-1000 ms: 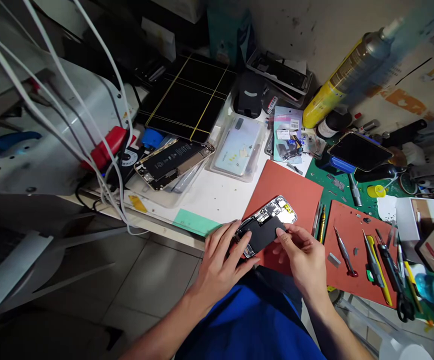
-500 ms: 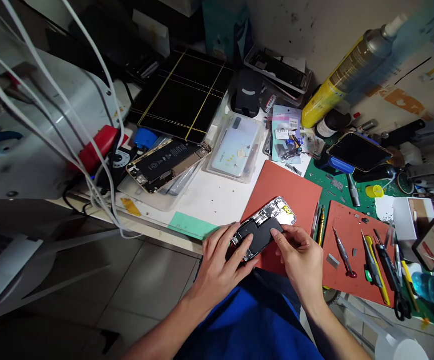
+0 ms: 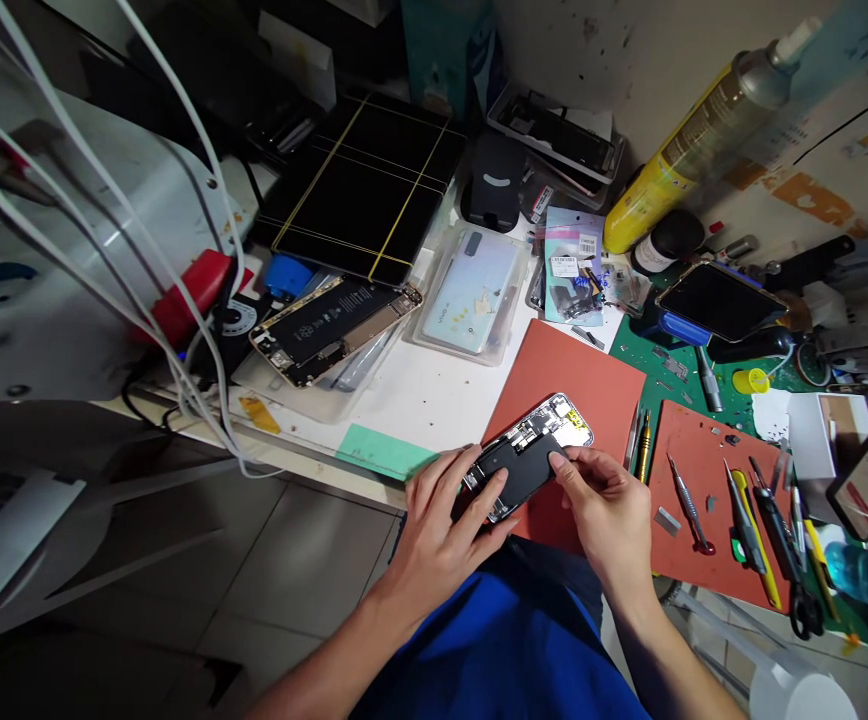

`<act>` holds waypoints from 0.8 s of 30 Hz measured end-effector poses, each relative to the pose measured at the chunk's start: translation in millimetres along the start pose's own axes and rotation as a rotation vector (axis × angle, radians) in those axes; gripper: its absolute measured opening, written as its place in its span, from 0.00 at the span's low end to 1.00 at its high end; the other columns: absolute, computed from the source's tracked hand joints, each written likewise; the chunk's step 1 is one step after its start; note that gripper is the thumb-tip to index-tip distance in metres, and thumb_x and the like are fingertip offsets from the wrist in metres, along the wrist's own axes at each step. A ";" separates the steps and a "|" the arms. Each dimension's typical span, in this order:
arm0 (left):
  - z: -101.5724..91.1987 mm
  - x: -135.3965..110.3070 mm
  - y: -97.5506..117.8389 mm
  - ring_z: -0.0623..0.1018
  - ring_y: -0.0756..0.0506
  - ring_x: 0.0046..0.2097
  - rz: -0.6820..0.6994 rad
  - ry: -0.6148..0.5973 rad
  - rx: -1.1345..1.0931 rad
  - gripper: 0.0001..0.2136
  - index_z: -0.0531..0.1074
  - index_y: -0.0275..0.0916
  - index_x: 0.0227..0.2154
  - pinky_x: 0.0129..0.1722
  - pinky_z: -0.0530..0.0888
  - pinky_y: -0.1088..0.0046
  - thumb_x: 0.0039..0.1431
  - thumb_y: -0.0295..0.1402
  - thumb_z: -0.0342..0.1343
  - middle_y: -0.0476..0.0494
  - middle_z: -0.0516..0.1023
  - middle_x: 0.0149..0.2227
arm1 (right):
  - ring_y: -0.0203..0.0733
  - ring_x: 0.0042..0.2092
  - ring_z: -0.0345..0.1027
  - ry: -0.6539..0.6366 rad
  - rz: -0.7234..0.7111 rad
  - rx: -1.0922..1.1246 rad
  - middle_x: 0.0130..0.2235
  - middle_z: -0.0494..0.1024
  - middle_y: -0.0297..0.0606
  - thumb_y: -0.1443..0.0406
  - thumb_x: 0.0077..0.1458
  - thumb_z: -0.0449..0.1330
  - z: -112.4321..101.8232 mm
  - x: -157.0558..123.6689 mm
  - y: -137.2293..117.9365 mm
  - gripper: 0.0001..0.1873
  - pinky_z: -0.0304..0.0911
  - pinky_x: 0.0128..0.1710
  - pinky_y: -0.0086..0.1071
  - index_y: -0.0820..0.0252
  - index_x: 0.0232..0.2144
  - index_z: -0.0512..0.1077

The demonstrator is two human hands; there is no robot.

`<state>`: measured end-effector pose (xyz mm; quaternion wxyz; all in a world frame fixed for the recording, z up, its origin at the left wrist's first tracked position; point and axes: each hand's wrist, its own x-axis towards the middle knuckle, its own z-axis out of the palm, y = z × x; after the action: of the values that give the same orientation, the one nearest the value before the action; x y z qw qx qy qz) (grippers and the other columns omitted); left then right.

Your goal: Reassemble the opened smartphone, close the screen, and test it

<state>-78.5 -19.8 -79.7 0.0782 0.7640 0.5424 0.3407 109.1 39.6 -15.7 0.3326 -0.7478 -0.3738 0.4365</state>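
An opened phone [image 3: 575,432] with its inner boards bare lies at a slant on the near part of the red mat [image 3: 554,352]. A flat black battery [image 3: 525,474] sits along the phone's near side. My left hand [image 3: 443,525] grips the phone's left end, fingers over the battery and the edge. At the battery's right end, my right hand [image 3: 608,495] is closed in a pinch, thumb on top. Its other fingertips are partly hidden behind the thumb and the battery's corner.
Right of the mat lie a gold screwdriver [image 3: 644,447] and a second red mat [image 3: 685,425] with tweezers, scissors [image 3: 805,610] and small parts. Another opened phone [image 3: 336,325] and a cased phone [image 3: 471,285] lie behind. White cables [image 3: 209,270] hang at left.
My right hand has shifted slightly to the right, with its thumb nearer the battery's right end. My left hand and the phone look unmoved.
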 end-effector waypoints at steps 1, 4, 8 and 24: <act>0.2 0.0 -0.1 0.73 0.30 0.64 0.001 0.001 -0.002 0.26 0.73 0.39 0.62 0.60 0.73 0.47 0.61 0.32 0.69 0.23 0.73 0.64 | 0.37 0.24 0.63 0.008 -0.009 -0.007 0.24 0.77 0.35 0.44 0.47 0.75 0.2 -0.5 1.2 0.27 0.61 0.24 0.32 0.61 0.34 0.82; -0.2 1.1 -0.3 0.73 0.30 0.64 0.001 0.012 -0.019 0.26 0.73 0.38 0.62 0.60 0.73 0.47 0.61 0.31 0.69 0.23 0.73 0.63 | 0.40 0.27 0.68 0.028 -0.041 -0.038 0.27 0.79 0.37 0.45 0.49 0.74 0.7 -1.7 4.0 0.24 0.64 0.27 0.34 0.59 0.34 0.83; -2.7 3.8 0.6 0.73 0.30 0.64 -0.008 0.001 -0.030 0.26 0.73 0.38 0.62 0.61 0.73 0.48 0.61 0.32 0.69 0.23 0.74 0.63 | 0.42 0.28 0.71 0.037 -0.050 -0.052 0.27 0.80 0.38 0.47 0.50 0.73 1.0 -1.7 2.6 0.22 0.67 0.28 0.35 0.59 0.35 0.83; -2.8 1.7 -0.7 0.73 0.31 0.65 -0.014 -0.023 -0.031 0.28 0.72 0.37 0.63 0.62 0.72 0.49 0.62 0.33 0.70 0.24 0.73 0.64 | 0.45 0.30 0.76 0.058 -0.169 -0.168 0.32 0.85 0.41 0.48 0.57 0.71 -2.8 -2.4 9.5 0.19 0.69 0.30 0.36 0.58 0.36 0.85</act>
<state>-80.5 -18.8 -77.2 0.0989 0.7627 0.5415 0.3395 113.3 32.4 -21.5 0.3152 -0.7512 -0.4607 0.3522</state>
